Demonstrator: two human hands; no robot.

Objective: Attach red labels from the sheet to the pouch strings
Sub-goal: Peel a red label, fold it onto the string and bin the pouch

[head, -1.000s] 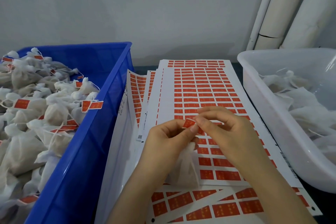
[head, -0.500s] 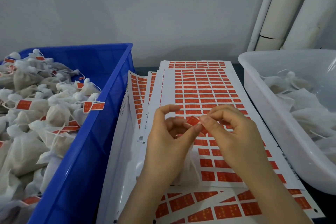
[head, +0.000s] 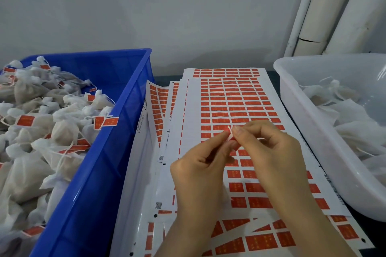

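Both hands meet over the label sheet (head: 229,98), a white sheet with rows of red labels. My left hand (head: 200,165) and my right hand (head: 269,148) pinch one small red label (head: 229,131) between their fingertips; it stands folded on edge. The pouch seen earlier under my hands is hidden behind them now, and its string cannot be made out.
A blue crate (head: 100,173) on the left holds several white pouches with red labels on their strings. A white tub (head: 313,131) on the right holds several unlabelled pouches. More label sheets (head: 261,240) lie stacked below. White pipes (head: 325,16) stand at the back right.
The label went from lying flat between my fingertips to folded on edge. My left index finger rose, then came down to pinch it. The pouch below is no longer visible.
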